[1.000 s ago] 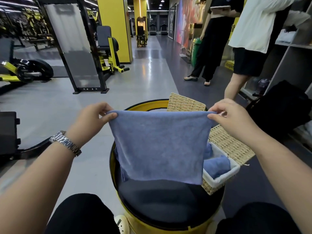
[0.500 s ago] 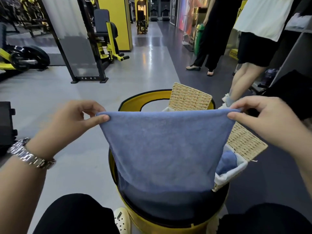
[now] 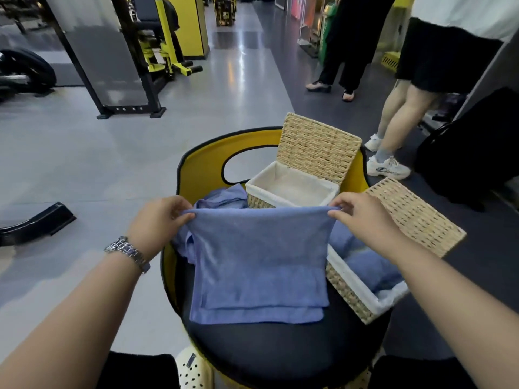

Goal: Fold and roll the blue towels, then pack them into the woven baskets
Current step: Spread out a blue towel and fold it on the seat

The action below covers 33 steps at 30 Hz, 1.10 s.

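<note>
Two top corners of the blue towel (image 3: 258,256) are pinched by the left hand (image 3: 157,220) and right hand (image 3: 362,217); its near end is laid on the seat (image 3: 280,349); folding is under way; rolling seems called for next, then packing into the far basket (image 3: 292,189).

- Floor (image 3: 84,153): smooth pale grey, glossy, streaks of ceiling light reflected down the aisle; darker grey strip (image 3: 323,108) on the right side.
- Black steel rack frame (image 3: 132,66) with a grey panel, upper left, feet bolted to a base plate.
- Yellow-and-black gym machine (image 3: 165,51) with a dark padded seat just behind the rack.
- Yellow column (image 3: 193,23) beside it, more yellow kit further down the aisle.
- Black weight plate (image 3: 25,71) at far left edge.
- Black curved machine base (image 3: 36,223) on the floor, left.
- Two bystanders standing upper right: one in black trousers (image 3: 351,46), one in black shorts and white trainers (image 3: 387,167).
- Colourful wall poster (image 3: 303,9), top right.
</note>
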Available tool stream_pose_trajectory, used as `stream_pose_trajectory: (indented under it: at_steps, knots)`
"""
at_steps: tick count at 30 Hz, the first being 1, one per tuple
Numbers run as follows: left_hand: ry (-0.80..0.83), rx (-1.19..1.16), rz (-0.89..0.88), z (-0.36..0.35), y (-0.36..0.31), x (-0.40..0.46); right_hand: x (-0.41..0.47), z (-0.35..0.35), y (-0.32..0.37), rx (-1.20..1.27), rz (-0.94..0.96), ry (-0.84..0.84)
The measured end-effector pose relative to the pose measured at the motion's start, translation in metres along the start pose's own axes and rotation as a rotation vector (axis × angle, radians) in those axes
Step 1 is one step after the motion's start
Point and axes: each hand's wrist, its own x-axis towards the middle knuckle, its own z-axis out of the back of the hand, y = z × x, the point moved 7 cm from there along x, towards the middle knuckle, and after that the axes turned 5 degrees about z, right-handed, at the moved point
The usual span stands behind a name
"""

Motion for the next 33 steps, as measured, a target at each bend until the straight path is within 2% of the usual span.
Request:
stream_pose_trajectory:
  at_steps: [5, 10, 17, 23, 33]
  knots:
    - [-0.069, 0.045, -0.015, -0.011, 0.007, 0.01, 0.004, -0.008, 0.001, -0.138, 0.126, -0.114]
    - [-0.069, 0.125, -0.085, -0.012, 0.007, 0.002, 0.001, -0.017, -0.002, -0.164, 0.203, -0.085]
    - [0.084, 0.186, -0.226, -0.026, 0.02, -0.034, -0.026, -0.029, -0.007, -0.156, 0.345, 0.062]
    - [0.212, 0.313, -0.423, -0.062, 0.026, -0.067, -0.059, -0.052, -0.01, -0.265, 0.451, 0.191]
    - [0.323, 0.424, -0.466, -0.098, 0.036, -0.081, -0.093, -0.097, -0.017, -0.456, 0.539, 0.47]
